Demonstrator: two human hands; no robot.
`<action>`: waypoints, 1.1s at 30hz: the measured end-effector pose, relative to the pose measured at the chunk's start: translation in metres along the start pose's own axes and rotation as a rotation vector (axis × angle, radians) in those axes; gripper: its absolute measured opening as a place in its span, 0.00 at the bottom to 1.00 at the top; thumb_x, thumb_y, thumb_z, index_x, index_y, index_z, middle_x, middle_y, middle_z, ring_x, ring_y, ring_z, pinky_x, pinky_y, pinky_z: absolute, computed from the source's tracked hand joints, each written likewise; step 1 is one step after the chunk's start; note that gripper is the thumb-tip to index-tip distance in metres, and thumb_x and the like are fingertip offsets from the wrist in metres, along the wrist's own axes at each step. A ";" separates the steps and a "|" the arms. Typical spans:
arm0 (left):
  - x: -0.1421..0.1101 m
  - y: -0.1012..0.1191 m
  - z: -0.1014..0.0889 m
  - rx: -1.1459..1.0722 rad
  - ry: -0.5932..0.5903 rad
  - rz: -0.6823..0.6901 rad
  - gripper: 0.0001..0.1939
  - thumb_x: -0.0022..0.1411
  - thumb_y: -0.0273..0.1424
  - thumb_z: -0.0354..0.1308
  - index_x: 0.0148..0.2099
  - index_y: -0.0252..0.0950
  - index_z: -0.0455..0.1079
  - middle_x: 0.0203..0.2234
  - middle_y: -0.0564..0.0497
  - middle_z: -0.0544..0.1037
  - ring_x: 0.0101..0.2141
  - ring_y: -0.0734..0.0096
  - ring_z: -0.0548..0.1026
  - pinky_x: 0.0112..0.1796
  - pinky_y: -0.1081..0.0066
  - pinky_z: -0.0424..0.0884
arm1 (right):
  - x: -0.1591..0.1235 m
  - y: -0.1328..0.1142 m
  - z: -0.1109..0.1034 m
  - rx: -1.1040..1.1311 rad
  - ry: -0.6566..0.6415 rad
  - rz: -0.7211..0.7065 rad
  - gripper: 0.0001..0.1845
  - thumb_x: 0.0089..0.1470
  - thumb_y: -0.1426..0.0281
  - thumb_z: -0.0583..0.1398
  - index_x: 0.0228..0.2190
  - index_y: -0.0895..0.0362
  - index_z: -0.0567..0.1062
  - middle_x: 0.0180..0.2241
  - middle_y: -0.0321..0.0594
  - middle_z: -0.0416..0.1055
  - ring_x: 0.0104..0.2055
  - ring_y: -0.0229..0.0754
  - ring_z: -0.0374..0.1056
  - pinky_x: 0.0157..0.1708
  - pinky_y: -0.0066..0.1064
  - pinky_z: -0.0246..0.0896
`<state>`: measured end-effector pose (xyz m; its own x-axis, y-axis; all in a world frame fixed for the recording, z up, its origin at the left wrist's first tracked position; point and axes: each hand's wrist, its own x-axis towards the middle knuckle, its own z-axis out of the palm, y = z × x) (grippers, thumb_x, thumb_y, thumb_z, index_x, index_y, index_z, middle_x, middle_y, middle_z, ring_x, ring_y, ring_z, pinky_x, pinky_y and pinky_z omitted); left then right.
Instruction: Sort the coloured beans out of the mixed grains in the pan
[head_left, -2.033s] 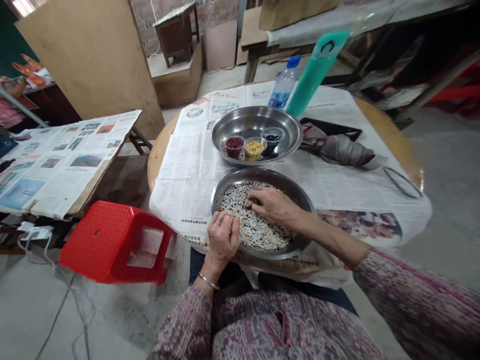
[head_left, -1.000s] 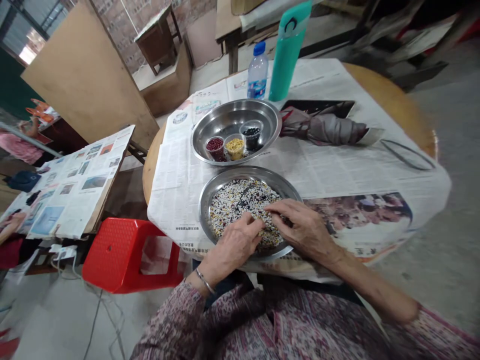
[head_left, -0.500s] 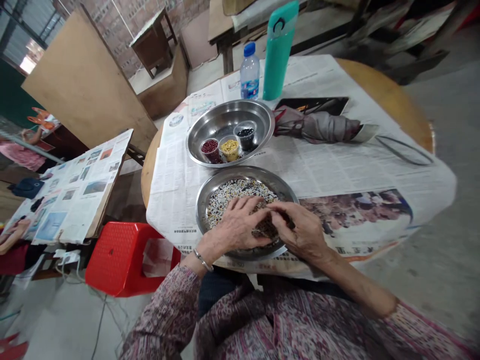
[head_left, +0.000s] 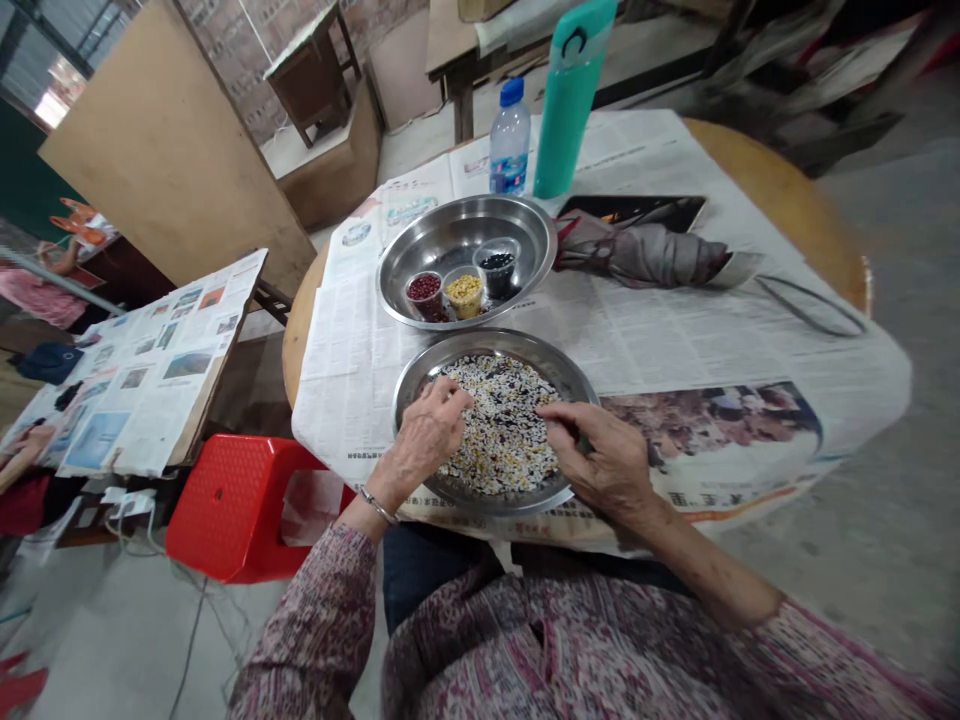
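- A round wooden worktop (head_left: 787,190) covered with newspaper (head_left: 660,345)
- A steel plate (head_left: 401,400) near its edge, in front of the person, spread with mixed beans (head_left: 510,430)
- A steel basin (head_left: 469,212) just beyond, holding three small cups: red beans (head_left: 425,296), yellow grains (head_left: 465,296), black beans (head_left: 497,273)
- Left hand (head_left: 424,435) curled, fingertips at the beans
- Right hand (head_left: 600,460) narrowly curled at the plate's far side, fingertips among the beans; whether either hand holds grains, cannot tell
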<state>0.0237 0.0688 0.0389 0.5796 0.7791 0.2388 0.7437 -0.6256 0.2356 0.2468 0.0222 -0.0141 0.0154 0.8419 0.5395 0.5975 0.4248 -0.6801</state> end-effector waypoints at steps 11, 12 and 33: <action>0.027 0.005 0.019 0.046 -0.116 -0.084 0.33 0.53 0.43 0.74 0.58 0.41 0.69 0.52 0.40 0.70 0.50 0.45 0.72 0.45 0.49 0.76 | 0.003 -0.002 -0.004 0.047 -0.032 -0.034 0.11 0.57 0.73 0.52 0.28 0.49 0.70 0.27 0.40 0.75 0.30 0.45 0.72 0.35 0.39 0.69; 0.029 0.009 0.020 0.015 -0.152 -0.053 0.28 0.56 0.39 0.72 0.56 0.40 0.70 0.50 0.41 0.71 0.48 0.49 0.73 0.46 0.52 0.76 | 0.003 -0.002 -0.004 0.044 -0.030 -0.039 0.11 0.57 0.73 0.51 0.27 0.49 0.70 0.27 0.40 0.74 0.30 0.45 0.72 0.34 0.39 0.69; -0.023 0.035 -0.037 -0.010 -0.570 -0.018 0.10 0.73 0.30 0.52 0.42 0.39 0.75 0.39 0.52 0.79 0.38 0.70 0.77 0.36 0.71 0.68 | 0.006 0.001 0.000 0.045 0.120 -0.263 0.11 0.52 0.80 0.55 0.30 0.52 0.72 0.26 0.35 0.73 0.27 0.41 0.70 0.31 0.33 0.66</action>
<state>0.0245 0.0274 0.0768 0.6572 0.6869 -0.3103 0.7535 -0.6103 0.2446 0.2472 0.0274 -0.0113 -0.0390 0.6568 0.7531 0.5576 0.6397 -0.5290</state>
